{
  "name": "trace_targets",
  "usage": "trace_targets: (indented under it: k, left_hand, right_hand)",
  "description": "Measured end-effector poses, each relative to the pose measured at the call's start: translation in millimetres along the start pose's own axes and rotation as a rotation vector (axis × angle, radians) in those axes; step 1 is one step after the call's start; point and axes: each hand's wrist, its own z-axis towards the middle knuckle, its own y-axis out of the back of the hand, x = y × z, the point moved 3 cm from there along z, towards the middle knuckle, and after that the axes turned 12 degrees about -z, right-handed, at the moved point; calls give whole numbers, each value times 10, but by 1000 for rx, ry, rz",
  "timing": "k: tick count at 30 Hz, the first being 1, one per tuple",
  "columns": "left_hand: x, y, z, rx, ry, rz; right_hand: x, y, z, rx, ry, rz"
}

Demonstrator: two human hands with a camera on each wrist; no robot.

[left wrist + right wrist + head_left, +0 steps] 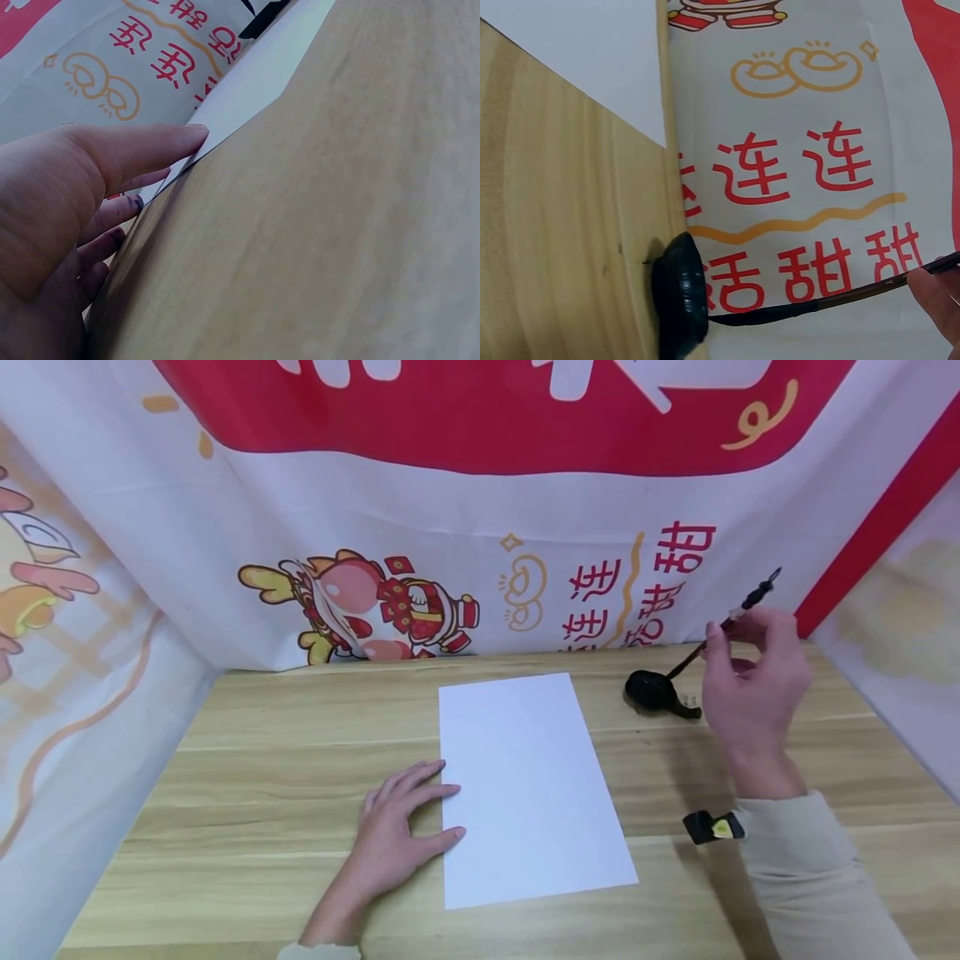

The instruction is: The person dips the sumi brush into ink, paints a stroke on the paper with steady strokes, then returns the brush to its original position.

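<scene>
A blank white sheet of paper [528, 793] lies on the wooden table, slightly tilted. My left hand [393, 835] rests at its left edge, thumb and fingertips on the margin. Dark stains mark some of those fingertips [136, 202] in the left wrist view. Between thumb and fingers, my right hand [759, 681] pinches a dark writing brush [862, 291], held at a slant. Its black bristles reach down to the rim of a small black ink dish [681, 296], which has a curved handle and stands right of the paper's far corner.
Behind the table [300, 752] hangs a white and red printed cloth [465, 510] that meets the back edge. More cloth closes off the left [97, 610] and right sides. A small black piece with a yellow mark [712, 827] sits by the right cuff.
</scene>
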Motion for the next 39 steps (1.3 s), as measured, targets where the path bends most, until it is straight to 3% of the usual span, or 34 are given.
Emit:
trace_targets:
  k: [8,18,28,39]
  left_hand:
    - [16,-7,-6,6,7,-2]
    - [-5,14,1,4,10,-3]
    - [4,-17,-17,-3,-6,0]
    - [-4,-10,-2,-11,-15,-12]
  right_hand:
    - [-43,-80,-55,5,6,18]
    - [-17,9,32,-33,8,-15]
    - [-42,-57,-52,34,19,-5]
    - [-43,34,50,-35,16,-3]
